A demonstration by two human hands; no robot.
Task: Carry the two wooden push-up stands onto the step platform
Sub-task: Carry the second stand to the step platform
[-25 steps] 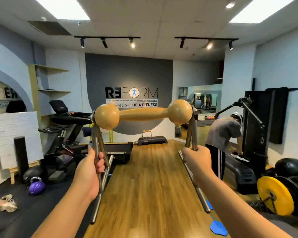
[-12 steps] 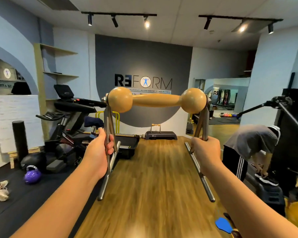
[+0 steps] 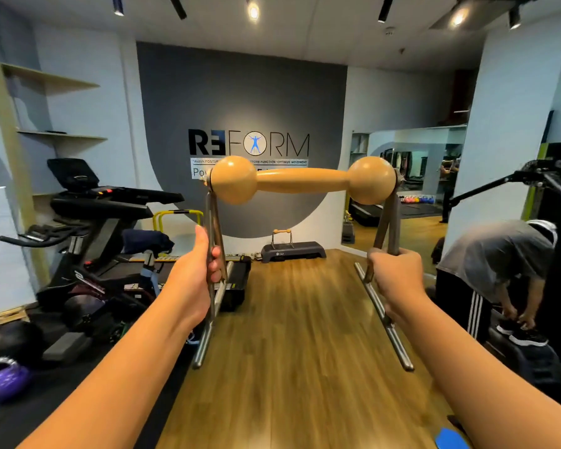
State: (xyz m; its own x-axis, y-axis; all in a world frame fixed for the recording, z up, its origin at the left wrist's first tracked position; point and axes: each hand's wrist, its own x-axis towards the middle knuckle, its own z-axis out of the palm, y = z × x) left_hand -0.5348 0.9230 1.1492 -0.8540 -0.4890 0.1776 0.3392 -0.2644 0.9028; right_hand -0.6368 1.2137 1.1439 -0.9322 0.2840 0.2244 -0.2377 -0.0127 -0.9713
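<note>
I hold a wooden push-up stand [image 3: 302,180] up in front of me, its rounded wooden bar level and its metal legs pointing down. My left hand [image 3: 197,274] grips the left metal leg, my right hand [image 3: 394,276] grips the right one. Far ahead by the grey wall lies the dark step platform [image 3: 302,250], with a second wooden push-up stand [image 3: 281,237] standing upright on its left part. A long stretch of wooden floor [image 3: 302,335] lies between me and the platform.
A treadmill [image 3: 117,202], an exercise bike [image 3: 88,273] and a purple kettlebell [image 3: 5,380] line the black mat on the left. On the right a person [image 3: 496,267] bends over by a black machine [image 3: 557,222]. A blue object [image 3: 450,439] lies on the floor near my right arm.
The view has moved forward along the wooden floor, so the platform and wall look nearer. My hands keep the same hold on the stand. The person on the right has bent lower.
</note>
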